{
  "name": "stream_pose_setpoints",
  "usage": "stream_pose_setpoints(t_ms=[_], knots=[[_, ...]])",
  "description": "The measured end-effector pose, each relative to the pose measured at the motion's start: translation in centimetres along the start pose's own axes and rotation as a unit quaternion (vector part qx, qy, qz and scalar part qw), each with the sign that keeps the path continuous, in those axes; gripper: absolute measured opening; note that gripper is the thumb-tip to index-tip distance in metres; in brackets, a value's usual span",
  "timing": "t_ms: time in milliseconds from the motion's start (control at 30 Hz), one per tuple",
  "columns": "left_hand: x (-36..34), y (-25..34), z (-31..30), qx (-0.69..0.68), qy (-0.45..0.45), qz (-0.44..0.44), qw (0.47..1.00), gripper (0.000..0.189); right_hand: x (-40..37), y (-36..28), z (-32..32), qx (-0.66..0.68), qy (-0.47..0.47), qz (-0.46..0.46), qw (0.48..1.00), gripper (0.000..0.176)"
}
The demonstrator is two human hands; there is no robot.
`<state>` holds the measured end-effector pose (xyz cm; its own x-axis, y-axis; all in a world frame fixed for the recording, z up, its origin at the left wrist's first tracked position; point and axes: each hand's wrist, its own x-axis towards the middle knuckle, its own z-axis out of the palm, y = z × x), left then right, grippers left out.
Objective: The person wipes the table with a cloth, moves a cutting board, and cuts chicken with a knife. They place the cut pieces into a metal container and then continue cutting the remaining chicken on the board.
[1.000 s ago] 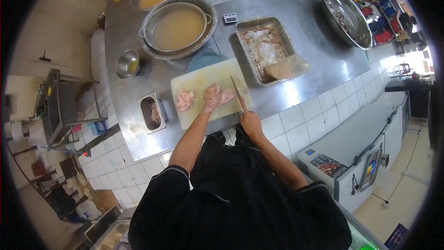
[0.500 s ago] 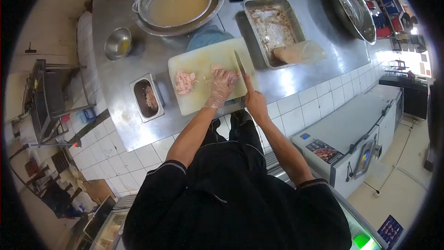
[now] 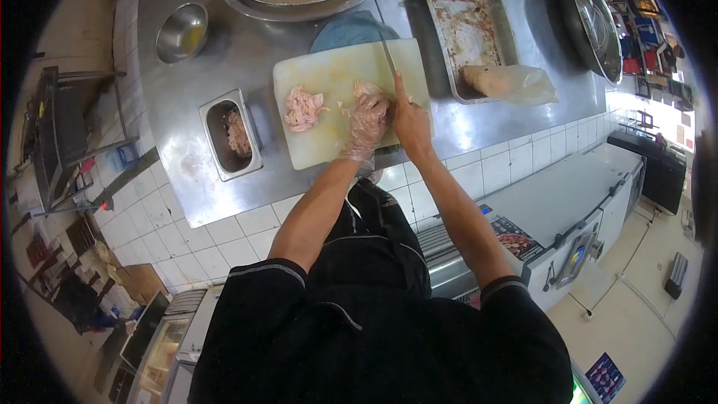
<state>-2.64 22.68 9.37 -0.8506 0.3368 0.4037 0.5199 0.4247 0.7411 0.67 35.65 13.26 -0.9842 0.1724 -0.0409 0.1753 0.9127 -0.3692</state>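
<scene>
A white cutting board (image 3: 303, 151) lies near the table's front edge. On its right half, my left hand (image 3: 369, 121), in a clear plastic glove, is closed with curled fingers over pale pink raw meat (image 3: 365, 89). My right hand (image 3: 412, 123), bare, grips a kitchen knife (image 3: 388, 52) right beside the gloved hand. The blade points away from me, and the index finger lies along it. The meat under my left fingers is partly hidden. A pile of cut raw meat (image 3: 304, 108) sits on the board's left half.
Left of the board stands a steel container (image 3: 250, 161) with meat in it. Farther off are a small metal bowl (image 3: 170, 34) and a large pot (image 3: 299, 4) of cloudy liquid. A blue cloth (image 3: 345, 31) sits behind the board. On the right, a stained tray (image 3: 479, 19) holds a filled plastic bag (image 3: 516, 84).
The view has shifted, so the table sits higher in it. My right hand with the knife has come closer to my left hand, which stays on the meat.
</scene>
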Motion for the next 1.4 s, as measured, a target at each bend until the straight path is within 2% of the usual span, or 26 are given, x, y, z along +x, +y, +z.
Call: stream_pose_setpoints(t_ms=[100, 200, 500, 600, 667, 800, 1033, 1200, 1400], knots=[[-0.4, 0.1, 0.0, -0.003, -0.028, -0.024, 0.999, 0.013, -0.3, 0.2, 0.2, 0.008, 0.01, -0.007, 1.0, 0.084], [-0.7, -0.8, 0.9, -0.012, -0.007, 0.003, 1.0, 0.017, -0.4, 1.0, 1.2, 0.011, 0.015, -0.015, 1.0, 0.085], [-0.9, -0.4, 1.1, 0.079, -0.008, 0.025, 0.997, 0.017, -4.6, 1.0, -0.8, 0.053, -0.081, 0.042, 0.994, 0.085], [-0.8, -0.6, 1.2, 0.063, -0.004, 0.04, 0.997, 0.019, -7.1, 1.3, -0.9, 0.084, -0.02, 0.022, 0.996, 0.089], [-0.7, -0.4, 1.0, 0.056, -0.007, 0.044, 0.997, 0.02, -8.7, 1.3, -1.4, 0.081, -0.027, 0.033, 0.996, 0.089], [-0.7, -0.3, 0.9, 0.055, -0.026, 0.038, 0.997, 0.022, -12.2, 1.1, -3.1, 0.064, -0.102, 0.094, 0.988, 0.088], [-0.8, 0.2, 0.9, 0.07, -0.002, 0.046, 0.996, 0.014, -18.2, 1.6, -4.2, 0.068, -0.144, 0.116, 0.98, 0.088], [-0.6, 0.0, 1.0, 0.053, 0.003, 0.043, 0.998, 0.016, -16.7, 2.4, -5.0, 0.105, -0.061, 0.074, 0.99, 0.085], [-0.7, -0.4, 1.3, 0.057, 0.0, 0.034, 0.998, 0.015, -12.6, 3.6, -4.8, 0.043, -0.117, 0.054, 0.991, 0.084]])
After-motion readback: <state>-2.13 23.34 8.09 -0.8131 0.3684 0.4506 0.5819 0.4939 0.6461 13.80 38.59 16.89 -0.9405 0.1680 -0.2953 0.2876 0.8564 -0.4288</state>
